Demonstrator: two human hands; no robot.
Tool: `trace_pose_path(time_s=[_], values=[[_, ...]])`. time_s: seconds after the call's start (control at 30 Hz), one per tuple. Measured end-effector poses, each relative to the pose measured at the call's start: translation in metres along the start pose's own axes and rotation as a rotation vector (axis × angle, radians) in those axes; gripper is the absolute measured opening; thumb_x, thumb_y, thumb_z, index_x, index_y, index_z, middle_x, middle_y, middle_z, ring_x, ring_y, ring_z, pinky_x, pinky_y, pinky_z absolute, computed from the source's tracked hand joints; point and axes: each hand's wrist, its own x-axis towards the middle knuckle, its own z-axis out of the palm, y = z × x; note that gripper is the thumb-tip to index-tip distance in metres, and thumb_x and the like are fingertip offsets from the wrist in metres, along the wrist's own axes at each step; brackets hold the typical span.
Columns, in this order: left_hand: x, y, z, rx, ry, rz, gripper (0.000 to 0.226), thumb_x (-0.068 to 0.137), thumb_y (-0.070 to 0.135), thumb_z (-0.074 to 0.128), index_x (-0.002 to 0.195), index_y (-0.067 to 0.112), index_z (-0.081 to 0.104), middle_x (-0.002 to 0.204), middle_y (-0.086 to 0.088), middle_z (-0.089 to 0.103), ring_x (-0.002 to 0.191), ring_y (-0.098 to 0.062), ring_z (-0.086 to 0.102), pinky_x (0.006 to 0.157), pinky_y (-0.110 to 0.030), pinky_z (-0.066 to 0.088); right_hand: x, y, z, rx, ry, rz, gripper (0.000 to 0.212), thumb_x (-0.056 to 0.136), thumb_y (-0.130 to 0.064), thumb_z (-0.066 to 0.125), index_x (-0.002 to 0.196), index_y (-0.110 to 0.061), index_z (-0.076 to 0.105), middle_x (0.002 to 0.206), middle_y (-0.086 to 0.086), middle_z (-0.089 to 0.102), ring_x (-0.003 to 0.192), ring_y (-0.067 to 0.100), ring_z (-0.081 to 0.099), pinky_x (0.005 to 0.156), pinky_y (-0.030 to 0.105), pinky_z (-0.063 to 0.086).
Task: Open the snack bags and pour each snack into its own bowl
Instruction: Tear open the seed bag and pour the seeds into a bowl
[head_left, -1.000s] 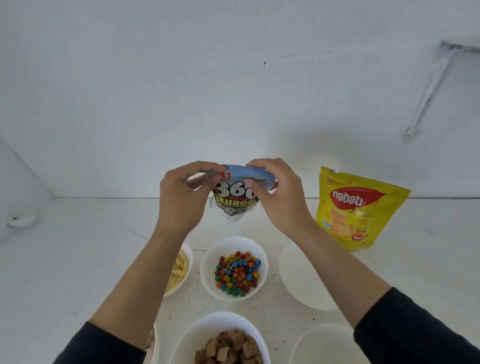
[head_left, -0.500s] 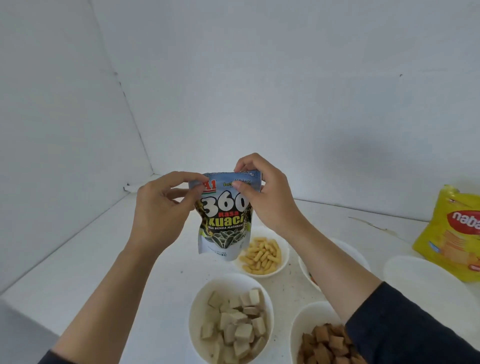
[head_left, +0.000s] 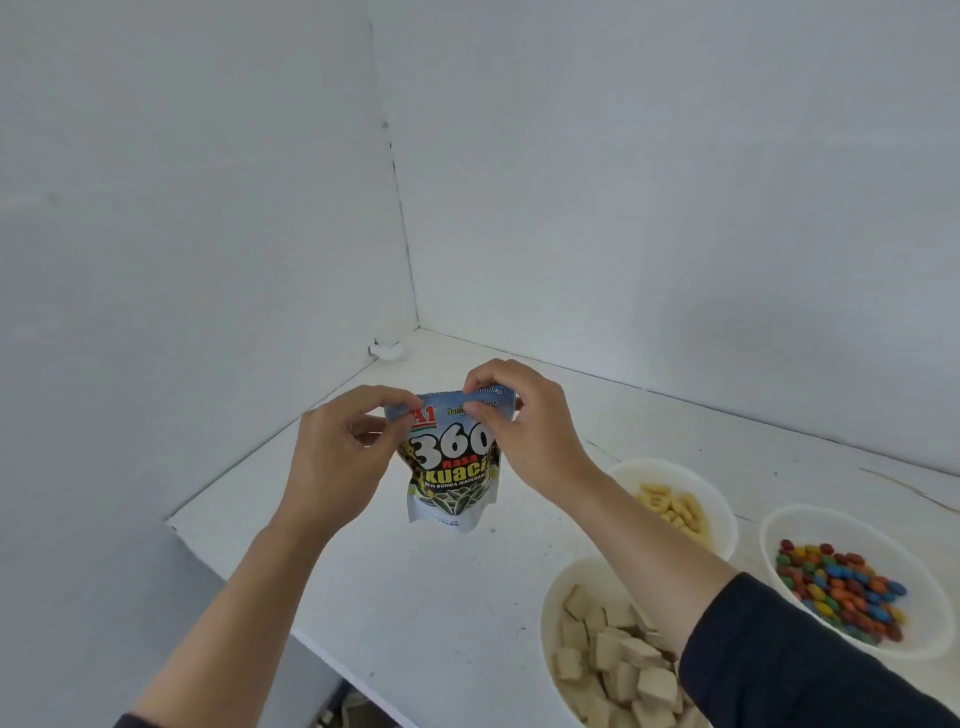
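Still left hand (head_left: 337, 457), right hand (head_left: 535, 441) pinch kuaci bag (head_left: 449, 483); now beside bowls (head_left: 675, 464).

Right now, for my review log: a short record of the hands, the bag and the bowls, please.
left hand: pinches the top left corner of the seed bag
right hand: pinches the bag's top edge, further right
bag state: upright, held over the table, no opening visible
cube bowl: pale cubes
stick bowl: yellow sticks
candy bowl: coloured candies
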Motion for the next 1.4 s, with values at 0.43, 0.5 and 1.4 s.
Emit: trace_pose_path(time_s=[0.43, 0.5, 1.4], values=[[-0.015, -0.069, 0.014, 0.116, -0.125, -0.06, 0.042, 0.092, -0.004, 0.066, 0.106, 0.034, 0.076, 0.093, 0.014, 0.071, 0.085, -0.01, 0.071, 0.068, -0.032, 0.061, -0.01, 0.055, 0.041, -0.069, -0.201, 0.05, 0.019, 0.086, -0.002, 0.071, 0.095, -0.018, 0.076, 0.092, -0.004, 0.067, 0.09, 0.009, 0.063, 0.075, 0.018, 0.049], [-0.014, -0.07, 0.014, 0.105, -0.122, -0.067, 0.04, 0.093, -0.004, 0.065, 0.107, 0.031, 0.077, 0.096, 0.01, 0.072, 0.087, -0.009, 0.071, 0.068, -0.03, 0.061, -0.009, 0.058, 0.044, -0.084, -0.205, 0.022, 0.022, 0.086, -0.003, 0.073, 0.1, -0.019, 0.078, 0.096, -0.005, 0.066, 0.095, 0.012, 0.062, 0.079, 0.023, 0.052], [-0.021, -0.054, 0.017, 0.175, -0.109, -0.142, 0.023, 0.088, 0.005, 0.075, 0.097, 0.027, 0.077, 0.09, 0.013, 0.072, 0.083, -0.001, 0.067, 0.062, -0.013, 0.051, -0.009, 0.053, 0.051, -0.288, -0.196, -0.168, 0.008, 0.083, -0.013, 0.077, 0.089, -0.016, 0.081, 0.091, -0.005, 0.075, 0.085, 0.018, 0.064, 0.074, 0.044, 0.054]])
